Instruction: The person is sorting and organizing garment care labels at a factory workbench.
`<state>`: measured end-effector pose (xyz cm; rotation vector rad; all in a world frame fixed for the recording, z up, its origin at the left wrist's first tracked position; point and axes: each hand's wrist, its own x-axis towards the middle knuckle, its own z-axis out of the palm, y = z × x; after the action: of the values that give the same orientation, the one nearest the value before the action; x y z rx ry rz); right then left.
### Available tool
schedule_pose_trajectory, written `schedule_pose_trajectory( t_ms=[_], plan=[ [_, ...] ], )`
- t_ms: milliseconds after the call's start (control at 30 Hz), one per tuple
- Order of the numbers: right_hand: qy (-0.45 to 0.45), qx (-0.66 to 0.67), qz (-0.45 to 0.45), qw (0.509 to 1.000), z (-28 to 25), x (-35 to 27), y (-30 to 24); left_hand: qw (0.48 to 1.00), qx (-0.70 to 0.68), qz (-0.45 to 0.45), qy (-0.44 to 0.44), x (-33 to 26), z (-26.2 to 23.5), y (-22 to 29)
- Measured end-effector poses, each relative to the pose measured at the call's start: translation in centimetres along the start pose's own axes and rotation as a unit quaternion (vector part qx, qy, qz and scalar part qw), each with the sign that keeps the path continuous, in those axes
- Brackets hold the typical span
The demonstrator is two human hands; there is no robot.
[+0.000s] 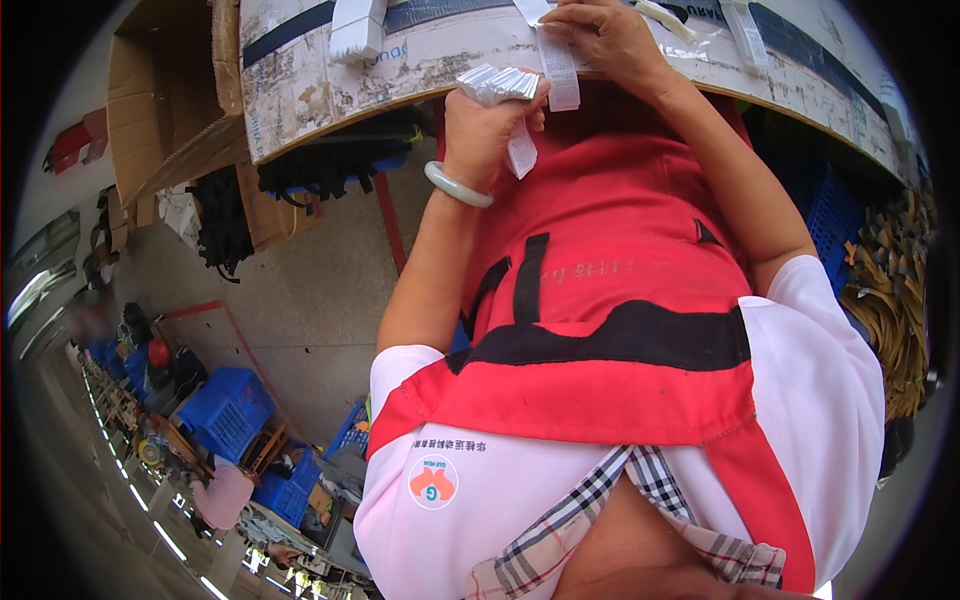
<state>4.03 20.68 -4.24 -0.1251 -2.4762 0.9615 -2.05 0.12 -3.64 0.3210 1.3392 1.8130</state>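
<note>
My left hand (pixel 480 130), with a pale bangle at its wrist, is closed around a folded bundle of white labels (pixel 497 85). The ends of the labels fan out above the fist, and a printed tail hangs below it. Just to the right, my right hand (pixel 610 38) pinches a long white printed label (pixel 560 72) near the table's edge. That strip lies over the edge, its lower end hanging in front of my red apron (pixel 610 200).
On the worn cardboard-covered table (pixel 440 75) lie a stack of white labels (pixel 357 30) at left and more white strips (pixel 743 38) at right. An open cardboard box (pixel 170 100) stands left. Blue crates (pixel 227 408) and another person (pixel 222 495) are farther off.
</note>
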Motion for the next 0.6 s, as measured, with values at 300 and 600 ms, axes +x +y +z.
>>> schedule_pose_trajectory(
  t_ms=[300,600],
  plan=[
    [-0.053,0.106,0.139,0.983,-2.5,0.1,-4.5,0.957,0.182,0.212,0.081,0.9,0.3,0.8],
    [-0.141,0.291,0.178,0.929,-4.8,-0.2,-7.7,0.952,0.191,0.234,0.041,-0.1,0.5,2.1]
  ],
)
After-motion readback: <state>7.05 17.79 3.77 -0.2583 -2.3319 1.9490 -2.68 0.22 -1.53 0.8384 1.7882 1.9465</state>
